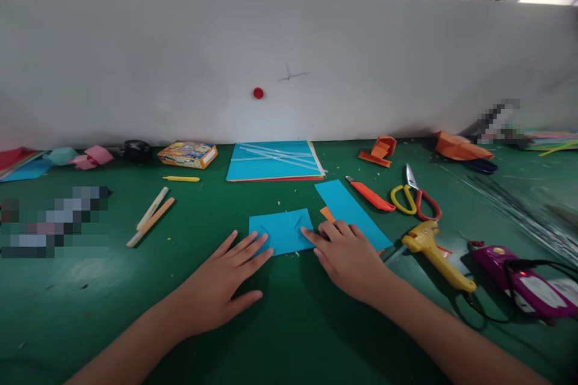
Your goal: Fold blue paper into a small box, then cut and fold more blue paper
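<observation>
A small blue paper sheet (282, 231) lies flat on the green table, with short slits or creases near its upper corners. My left hand (232, 280) rests spread out, its fingertips on the sheet's left side. On the right side, the index fingertip of my right hand (350, 258) presses the sheet, while the other fingers bend loosely and grip nothing. A longer blue paper strip (350, 207) lies beside and partly under my right hand, with a bit of orange paper (327, 214) showing at its edge.
To the right lie a red box cutter (372, 195), scissors (416, 195), a yellow glue gun (440, 255) and a purple corded power strip (519, 280). Behind are stacked coloured papers (273, 162) and a small box (188, 154). Glue sticks (152, 210) lie left. A white panel (180, 60) borders the back.
</observation>
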`<state>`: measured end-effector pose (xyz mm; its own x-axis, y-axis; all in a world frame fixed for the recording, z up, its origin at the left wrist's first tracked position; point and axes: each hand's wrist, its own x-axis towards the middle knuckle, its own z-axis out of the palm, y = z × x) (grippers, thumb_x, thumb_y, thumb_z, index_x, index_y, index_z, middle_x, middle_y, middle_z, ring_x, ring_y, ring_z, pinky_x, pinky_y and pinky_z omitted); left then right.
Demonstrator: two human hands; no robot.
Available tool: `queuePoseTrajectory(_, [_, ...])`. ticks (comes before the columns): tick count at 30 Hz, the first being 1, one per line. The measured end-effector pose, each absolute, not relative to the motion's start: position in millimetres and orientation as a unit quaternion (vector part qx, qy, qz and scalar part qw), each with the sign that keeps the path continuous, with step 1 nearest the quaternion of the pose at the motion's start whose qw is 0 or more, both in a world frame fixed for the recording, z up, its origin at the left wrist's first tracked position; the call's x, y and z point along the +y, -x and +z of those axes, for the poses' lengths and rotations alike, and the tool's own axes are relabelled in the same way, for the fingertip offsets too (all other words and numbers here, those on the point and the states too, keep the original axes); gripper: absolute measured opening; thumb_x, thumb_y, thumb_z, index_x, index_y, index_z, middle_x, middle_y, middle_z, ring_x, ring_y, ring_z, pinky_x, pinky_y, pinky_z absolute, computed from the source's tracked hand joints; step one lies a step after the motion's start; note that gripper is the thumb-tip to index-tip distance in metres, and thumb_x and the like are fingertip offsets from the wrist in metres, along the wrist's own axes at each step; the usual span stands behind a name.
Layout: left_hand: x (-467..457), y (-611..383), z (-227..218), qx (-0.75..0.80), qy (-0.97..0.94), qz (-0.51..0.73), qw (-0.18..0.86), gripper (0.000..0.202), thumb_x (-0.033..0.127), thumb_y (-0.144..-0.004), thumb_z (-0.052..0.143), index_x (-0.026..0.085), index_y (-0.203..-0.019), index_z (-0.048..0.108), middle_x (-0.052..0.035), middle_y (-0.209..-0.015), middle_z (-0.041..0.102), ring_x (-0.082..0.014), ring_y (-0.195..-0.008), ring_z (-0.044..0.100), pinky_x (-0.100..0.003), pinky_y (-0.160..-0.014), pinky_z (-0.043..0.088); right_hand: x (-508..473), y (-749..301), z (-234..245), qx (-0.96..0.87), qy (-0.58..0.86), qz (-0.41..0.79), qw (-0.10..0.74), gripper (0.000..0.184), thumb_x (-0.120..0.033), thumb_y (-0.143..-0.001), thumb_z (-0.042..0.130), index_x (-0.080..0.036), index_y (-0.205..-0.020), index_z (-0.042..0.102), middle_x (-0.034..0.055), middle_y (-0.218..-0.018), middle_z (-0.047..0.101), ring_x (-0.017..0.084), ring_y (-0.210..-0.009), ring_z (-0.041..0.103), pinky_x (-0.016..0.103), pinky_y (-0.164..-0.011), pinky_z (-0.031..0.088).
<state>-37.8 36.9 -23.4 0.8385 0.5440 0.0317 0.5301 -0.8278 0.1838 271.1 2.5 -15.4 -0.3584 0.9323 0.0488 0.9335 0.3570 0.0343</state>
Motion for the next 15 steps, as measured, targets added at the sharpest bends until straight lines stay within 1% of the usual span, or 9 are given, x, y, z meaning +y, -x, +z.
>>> queuePoseTrajectory(7, [39.9,39.1,-24.3,0.279,-0.955,0.042,0.093,0.069,0.053,-0.106,0.051,0.038,-0.166,0.021,-0.004,-0.171,0.028,-0.0321,-0.157,0.029,-0.06,-0.129,0.016,0.9,-271.2,-12.7,-0.824,0.566,-0.024,-0.007,0.05,-0.025,-0.108,0.04,-0.029,-0.157,0.048,0.0142,-0.132,0.064,0.032,-0.115,0.058,0.047,-0.093,0.045])
queuePoseTrajectory(13, [42.2,39.8,-25.6,0.28,-0.955,0.017,0.095,0.068,0.054,-0.107,0.047,0.036,-0.167,0.02,-0.0051,-0.172,0.022,-0.0319,-0.158,0.025,-0.062,-0.129,0.014,1.1,-271.7,-14.8,-0.824,0.566,-0.019,-0.003,0.05,-0.026,-0.108,0.039,-0.028,-0.157,0.048,0.0146,-0.133,0.064,0.033,-0.114,0.057,0.05,-0.093,0.047])
queuePoseTrajectory(15, [42.8,39.7,-25.3,0.281,-0.955,0.012,0.098,0.068,0.056,-0.107,0.047,0.037,-0.166,0.021,-0.005,-0.172,0.021,-0.032,-0.158,0.025,-0.062,-0.129,0.014,-0.1,-272.1,-18.1,-0.824,0.566,-0.025,0.005,0.05,-0.025,-0.108,0.04,-0.028,-0.157,0.048,0.0151,-0.136,0.062,0.034,-0.118,0.056,0.051,-0.095,0.048])
